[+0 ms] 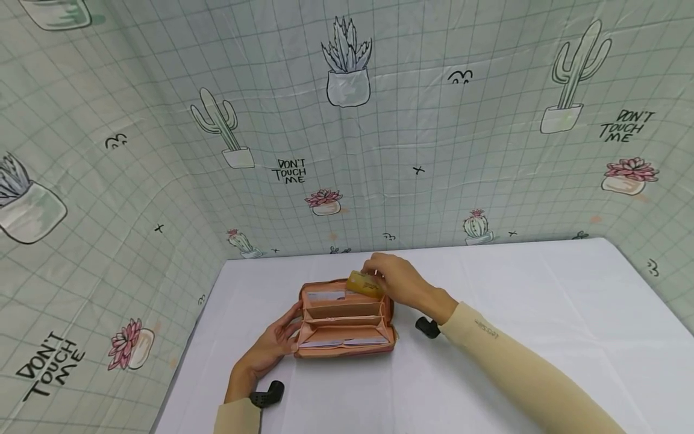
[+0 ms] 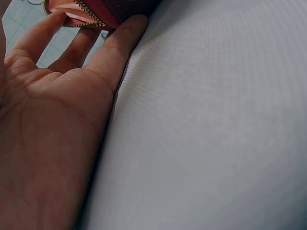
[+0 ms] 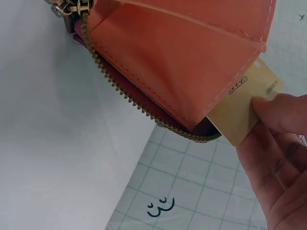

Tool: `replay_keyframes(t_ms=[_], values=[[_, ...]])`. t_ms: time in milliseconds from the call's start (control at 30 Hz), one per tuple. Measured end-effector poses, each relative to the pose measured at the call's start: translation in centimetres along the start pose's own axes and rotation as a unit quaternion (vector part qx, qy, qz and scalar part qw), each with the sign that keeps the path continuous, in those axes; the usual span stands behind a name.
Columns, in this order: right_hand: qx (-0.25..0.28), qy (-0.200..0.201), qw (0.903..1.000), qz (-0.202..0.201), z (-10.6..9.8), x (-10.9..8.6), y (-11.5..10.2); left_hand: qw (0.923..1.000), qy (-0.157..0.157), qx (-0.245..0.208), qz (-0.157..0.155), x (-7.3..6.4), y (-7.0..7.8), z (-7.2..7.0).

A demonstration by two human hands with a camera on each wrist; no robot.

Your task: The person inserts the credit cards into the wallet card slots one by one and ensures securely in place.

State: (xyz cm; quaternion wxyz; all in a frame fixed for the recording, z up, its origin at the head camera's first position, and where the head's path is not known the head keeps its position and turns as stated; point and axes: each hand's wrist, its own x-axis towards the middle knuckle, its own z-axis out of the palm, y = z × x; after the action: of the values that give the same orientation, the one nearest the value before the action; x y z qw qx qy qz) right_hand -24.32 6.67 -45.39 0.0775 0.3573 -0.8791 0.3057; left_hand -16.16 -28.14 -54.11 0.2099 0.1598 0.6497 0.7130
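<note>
An orange zip-around wallet (image 1: pixel 343 310) lies unzipped and spread wide on the table, its inner pockets facing up. My left hand (image 1: pixel 273 343) holds the wallet's left edge; in the left wrist view its fingers (image 2: pixel 127 33) meet the zipped rim. At the far right corner, my right hand (image 1: pixel 394 278) pinches a yellow-gold card (image 1: pixel 364 284) between thumb and fingers. Seen from the right wrist, the card (image 3: pixel 242 103) is partly hidden behind the orange pocket panel (image 3: pixel 192 62). White cards (image 1: pixel 325 295) show in the wallet's far pocket, and others (image 1: pixel 365 342) in its near pocket.
The wallet stands on a white-covered table (image 1: pixel 488 361). Behind and left, a cloth backdrop (image 1: pixel 401 132) with printed cacti and a grid borders the table. A brass zip pull (image 3: pixel 81 7) hangs at the wallet's side. Black wrist devices (image 1: pixel 428 327) sit at both wrists.
</note>
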Motion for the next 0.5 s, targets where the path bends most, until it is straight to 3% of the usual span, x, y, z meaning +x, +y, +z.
replay_keyframes(t_ms=[500], values=[[-0.032,-0.045,0.9983,-0.020,0.63,0.65,-0.30,0.9997,-0.014,-0.018,0.004,-0.11,0.05,-0.12]])
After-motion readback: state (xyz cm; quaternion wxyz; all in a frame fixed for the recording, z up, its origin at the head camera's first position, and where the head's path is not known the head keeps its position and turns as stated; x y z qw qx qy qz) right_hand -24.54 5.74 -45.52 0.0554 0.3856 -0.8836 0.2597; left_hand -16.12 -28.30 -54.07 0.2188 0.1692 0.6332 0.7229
